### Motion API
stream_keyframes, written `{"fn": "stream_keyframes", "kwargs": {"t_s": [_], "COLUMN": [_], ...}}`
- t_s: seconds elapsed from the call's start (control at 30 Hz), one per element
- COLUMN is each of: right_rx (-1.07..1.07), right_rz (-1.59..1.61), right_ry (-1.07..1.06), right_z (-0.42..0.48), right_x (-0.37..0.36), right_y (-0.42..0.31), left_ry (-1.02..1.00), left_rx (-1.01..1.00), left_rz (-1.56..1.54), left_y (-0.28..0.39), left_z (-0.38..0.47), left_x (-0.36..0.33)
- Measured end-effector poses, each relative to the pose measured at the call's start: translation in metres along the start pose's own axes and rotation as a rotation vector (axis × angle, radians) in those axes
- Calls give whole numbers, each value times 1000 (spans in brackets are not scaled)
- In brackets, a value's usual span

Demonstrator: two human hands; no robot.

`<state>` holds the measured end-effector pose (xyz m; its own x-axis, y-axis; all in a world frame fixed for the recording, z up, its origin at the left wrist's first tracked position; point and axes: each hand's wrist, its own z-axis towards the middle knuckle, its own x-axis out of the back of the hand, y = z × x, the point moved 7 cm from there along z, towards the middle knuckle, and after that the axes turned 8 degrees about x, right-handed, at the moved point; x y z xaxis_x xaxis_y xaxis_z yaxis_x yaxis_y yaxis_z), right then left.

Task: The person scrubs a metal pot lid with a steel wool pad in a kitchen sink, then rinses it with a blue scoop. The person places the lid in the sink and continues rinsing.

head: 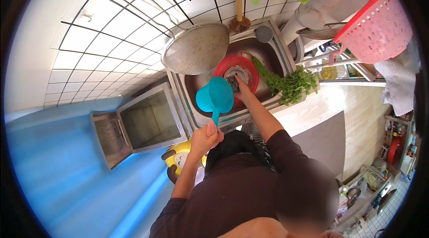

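Note:
My left hand [203, 141] grips the handle of a teal plastic dipper [214, 95], with a pink cloth [219, 135] bunched against the handle. The dipper's bowl is over the near left part of the steel sink [198, 107]. My right hand [243, 91] reaches into a red plastic basin [253, 82] in the sink. Its fingers hold what looks like a grey steel-wool scrubber [233, 85] against a round metal dish [240, 71] inside the basin. The dipper hides part of the basin's left side.
Leafy green herbs [285, 85] lie across the sink's right edge. A large mesh strainer [197, 48] hangs over the back left. A wooden-handled brush [239, 20] and a grey cup [264, 34] stand behind. A pink basket [375, 30] is at right, an open metal box [150, 120] at left.

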<state>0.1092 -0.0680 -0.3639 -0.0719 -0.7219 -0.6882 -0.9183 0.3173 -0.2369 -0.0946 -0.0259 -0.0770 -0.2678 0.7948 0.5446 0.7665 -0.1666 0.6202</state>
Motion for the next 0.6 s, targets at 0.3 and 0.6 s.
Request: {"fn": "stream_keyframes", "kwargs": {"t_s": [0.3, 0.6], "right_rx": [-55, -236], "right_rz": [78, 130], "right_ry": [32, -161], "right_z": [-8, -34], "right_x": [-22, -31], "right_y": [17, -3], "left_ry": [42, -40], "left_rx": [-12, 73], "left_rz": [72, -353], "left_y": [5, -10], "left_z": [8, 13], "left_x": [-4, -2]}}
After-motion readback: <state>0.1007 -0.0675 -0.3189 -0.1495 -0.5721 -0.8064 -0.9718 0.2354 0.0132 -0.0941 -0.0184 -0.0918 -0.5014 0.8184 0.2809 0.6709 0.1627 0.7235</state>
